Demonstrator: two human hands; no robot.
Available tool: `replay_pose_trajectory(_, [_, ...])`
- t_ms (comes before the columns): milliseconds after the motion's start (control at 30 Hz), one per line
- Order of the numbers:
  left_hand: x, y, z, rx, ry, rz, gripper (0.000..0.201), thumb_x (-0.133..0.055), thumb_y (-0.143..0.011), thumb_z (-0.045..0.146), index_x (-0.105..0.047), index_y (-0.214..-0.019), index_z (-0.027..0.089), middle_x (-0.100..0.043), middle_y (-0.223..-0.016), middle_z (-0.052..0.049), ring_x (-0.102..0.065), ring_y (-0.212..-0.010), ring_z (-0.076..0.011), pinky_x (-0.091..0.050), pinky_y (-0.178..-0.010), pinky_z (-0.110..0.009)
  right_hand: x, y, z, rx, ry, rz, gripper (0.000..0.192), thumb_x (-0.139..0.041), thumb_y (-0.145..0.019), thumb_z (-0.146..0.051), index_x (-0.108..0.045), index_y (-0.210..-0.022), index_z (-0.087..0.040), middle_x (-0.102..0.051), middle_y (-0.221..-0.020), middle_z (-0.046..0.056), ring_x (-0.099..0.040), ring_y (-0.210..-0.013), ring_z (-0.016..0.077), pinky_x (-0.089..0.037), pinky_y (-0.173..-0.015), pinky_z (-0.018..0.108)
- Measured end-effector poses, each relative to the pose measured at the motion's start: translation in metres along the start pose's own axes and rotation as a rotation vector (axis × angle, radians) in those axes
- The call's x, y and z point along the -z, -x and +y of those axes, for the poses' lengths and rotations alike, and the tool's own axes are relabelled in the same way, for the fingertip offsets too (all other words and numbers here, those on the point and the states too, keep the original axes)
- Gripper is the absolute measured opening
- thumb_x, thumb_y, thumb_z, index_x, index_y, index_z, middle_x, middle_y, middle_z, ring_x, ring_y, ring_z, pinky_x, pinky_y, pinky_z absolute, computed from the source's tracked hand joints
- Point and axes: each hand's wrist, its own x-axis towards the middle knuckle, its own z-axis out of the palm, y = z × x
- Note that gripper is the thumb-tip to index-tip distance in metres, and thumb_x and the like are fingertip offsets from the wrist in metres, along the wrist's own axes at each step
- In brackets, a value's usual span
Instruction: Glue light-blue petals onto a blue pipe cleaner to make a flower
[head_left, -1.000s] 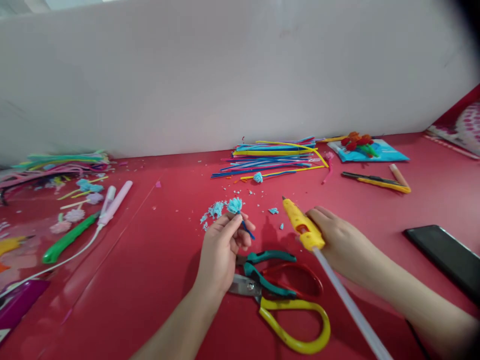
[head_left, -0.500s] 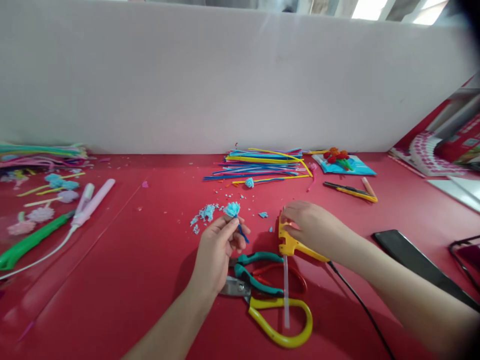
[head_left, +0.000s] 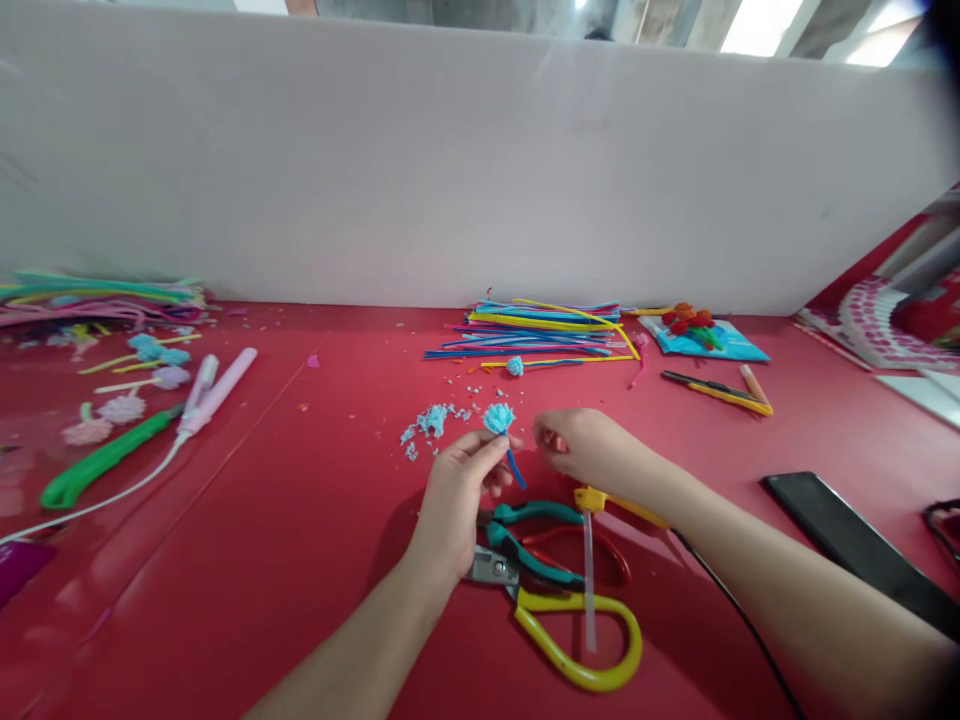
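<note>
Pom-pom flower pinched at frame centre.
Left hand (head_left: 459, 495) grips the blue pom-pom stem (head_left: 501, 425); right hand (head_left: 592, 450), fingers loosely curled and holding nothing, hovers just beside it, above the yellow glue gun (head_left: 600, 500).

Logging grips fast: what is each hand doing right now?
Left hand: closed on the light-blue flower.
Right hand: holds nothing, fingers curled beside the flower.

Red table (head_left: 300, 560) carries pipe cleaners (head_left: 536, 328), scissors (head_left: 577, 625), phone (head_left: 855, 545)

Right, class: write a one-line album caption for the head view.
Left hand pinches a light-blue fluffy flower on a blue stem; right hand alongside.
</note>
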Motion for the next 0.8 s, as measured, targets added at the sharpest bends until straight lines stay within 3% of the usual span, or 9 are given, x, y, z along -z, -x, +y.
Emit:
replay_pose_trajectory(167, [-0.004,0.001,0.001,0.019,0.231,-0.049,0.007,-0.063,-0.075,0.020,-0.068,-0.074,0.014,-0.068,-0.081,-0.004,-0.061,-0.078,-0.0136,-0.046,-0.075,-0.025,0.008,0.007,-0.014,0.007,-0.333,0.094,0.012,-0.041,-0.082,-0.014,-0.049,-0.090,-0.021,-0.065,-0.082,-0.002,-0.061,-0.073,0.0086,-0.043,-0.064,0.018])
replay_pose_trajectory(333, [-0.005,0.001,0.002,0.066,0.278,-0.098,0.008,-0.061,-0.077,0.018,-0.067,-0.075,0.013,-0.068,-0.084,-0.006,-0.062,-0.074,-0.0132,-0.048,-0.075,-0.026,0.000,0.009,-0.012,-0.087,-0.857,0.134,0.014,-0.055,-0.079,-0.022,-0.043,-0.086,-0.022,-0.064,-0.074,-0.003,-0.061,-0.068,0.0113,-0.045,-0.063,0.023])
replay_pose_trajectory(467, [-0.006,0.003,0.003,0.105,0.313,-0.117,0.007,-0.060,-0.077,0.015,-0.066,-0.073,0.012,-0.067,-0.080,-0.005,-0.063,-0.072,-0.0145,-0.049,-0.073,-0.027,0.000,0.011,-0.008,-0.086,-1.057,0.068,0.016,-0.057,-0.079,-0.025,-0.043,-0.085,-0.021,-0.063,-0.072,-0.003,-0.060,-0.065,0.0105,-0.042,-0.058,0.021])
replay_pose_trajectory(633, [-0.006,0.003,0.006,0.093,0.346,-0.122,0.011,-0.059,-0.078,0.014,-0.067,-0.072,0.014,-0.066,-0.077,-0.002,-0.062,-0.074,-0.0131,-0.049,-0.075,-0.025,0.007,0.012,-0.004,-0.065,-1.186,0.059,0.010,-0.051,-0.084,-0.025,-0.046,-0.091,-0.021,-0.060,-0.068,-0.005,-0.059,-0.062,0.0096,-0.045,-0.060,0.021])
replay_pose_trajectory(800, [-0.005,0.002,0.005,0.068,0.347,-0.086,0.007,-0.062,-0.076,0.014,-0.068,-0.072,0.013,-0.066,-0.078,-0.003,-0.062,-0.074,-0.0128,-0.050,-0.075,-0.025,0.010,0.012,-0.002,-0.089,-1.021,0.051,0.010,-0.057,-0.079,-0.028,-0.057,-0.082,-0.018,-0.056,-0.066,-0.004,-0.052,-0.059,0.0086,-0.041,-0.055,0.020])
